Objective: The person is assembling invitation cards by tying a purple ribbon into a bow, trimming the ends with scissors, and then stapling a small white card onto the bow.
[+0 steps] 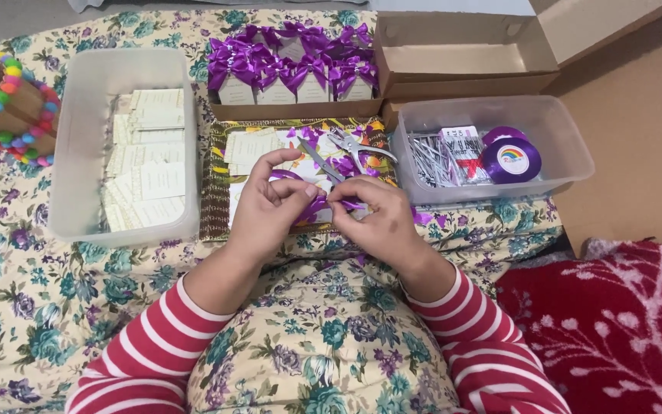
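My left hand (268,205) and my right hand (378,218) meet over my lap, both pinching a piece of purple ribbon (317,205) between thumbs and fingers. Just beyond the hands lies a patterned tray (212,184) with cream cards, purple ribbon scraps and a pair of silver scissors (344,149). Behind it a cardboard tray holds several small cream boxes with purple bows (293,67).
A clear plastic tub (78,146) of cream cards stands at the left. Another clear tub (568,146) at the right holds purple ribbon rolls (510,159) and silver wire ties. An open cardboard box (461,57) sits behind. A pom-pom basket (9,96) is far left. A red blanket (614,322) lies right.
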